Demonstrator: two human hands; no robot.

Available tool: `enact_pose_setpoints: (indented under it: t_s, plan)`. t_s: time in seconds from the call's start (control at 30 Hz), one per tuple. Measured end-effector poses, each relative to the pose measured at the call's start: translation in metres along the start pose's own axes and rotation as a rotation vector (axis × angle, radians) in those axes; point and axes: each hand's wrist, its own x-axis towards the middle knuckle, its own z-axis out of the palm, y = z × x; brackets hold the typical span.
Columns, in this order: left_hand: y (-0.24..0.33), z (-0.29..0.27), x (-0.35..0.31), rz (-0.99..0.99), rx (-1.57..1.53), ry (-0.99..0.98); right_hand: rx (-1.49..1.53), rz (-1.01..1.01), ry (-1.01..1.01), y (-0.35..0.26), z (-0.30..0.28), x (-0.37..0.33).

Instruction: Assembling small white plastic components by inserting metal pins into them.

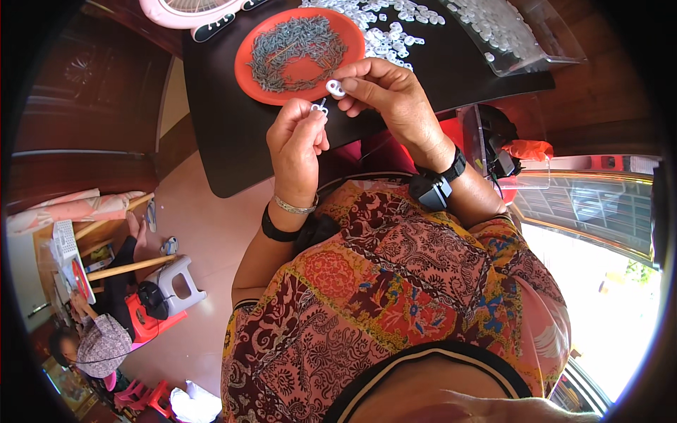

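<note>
Over the near edge of the dark table [229, 151], my left hand [295, 144] is closed in a pinch on a small white plastic piece [320, 110]. A thin grey screw seems to stick up out of that piece. Just above and to the right, my right hand [395, 102] pinches a white oval plastic piece with two holes [335, 88] between thumb and fingers. The two pieces are close but apart. Right behind my hands lies a round orange-red plate [244, 63] bearing many small grey screws [282, 46].
Loose white plastic pieces [391, 42] are spread at the table's back. More fill a clear tray [557, 53] at the far right. A pink round object [166, 13] stands at the back left. Another person [106, 345] sits at the lower left, near a grey stool [180, 282].
</note>
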Motion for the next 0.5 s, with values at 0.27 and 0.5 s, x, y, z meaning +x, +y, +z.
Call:
enact_pose_setpoints:
  t_s: [0.27,0.5]
  plan:
    - [-0.0008,0.0020,-0.0018,-0.003,0.029,0.009,0.005,0.005,-0.030,0.0003,0.0053,-0.0028]
    - [-0.0014,0.0014,-0.0020,-0.013,0.043,0.004,-0.006,0.005,-0.022,-0.0015,0.0068,-0.0046]
